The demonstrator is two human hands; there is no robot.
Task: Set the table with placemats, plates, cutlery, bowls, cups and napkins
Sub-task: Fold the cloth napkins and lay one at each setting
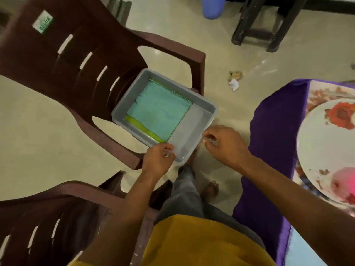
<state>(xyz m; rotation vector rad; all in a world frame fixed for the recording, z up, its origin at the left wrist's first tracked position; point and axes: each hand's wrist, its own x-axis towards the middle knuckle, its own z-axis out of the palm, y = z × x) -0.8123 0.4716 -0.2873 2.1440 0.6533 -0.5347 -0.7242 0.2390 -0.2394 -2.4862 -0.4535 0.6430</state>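
A grey plastic tray [189,131] sits on the seat of a brown plastic chair [76,54]. Inside it lies a folded teal napkin [161,110] on top of green cloths [140,125]. My left hand [157,160] grips the tray's near rim at the near corner. My right hand [224,144] curls its fingers on the rim of the tray's right side. At the right edge, a white flowered plate [322,150] rests on a floral placemat [322,93], on a table under a purple cloth [272,131].
A second brown chair [48,217] stands close at my lower left. A dark stool [265,22] and a blue object [213,6] are on the floor behind. Paper scraps [234,79] lie on the tiles between the chair and the table.
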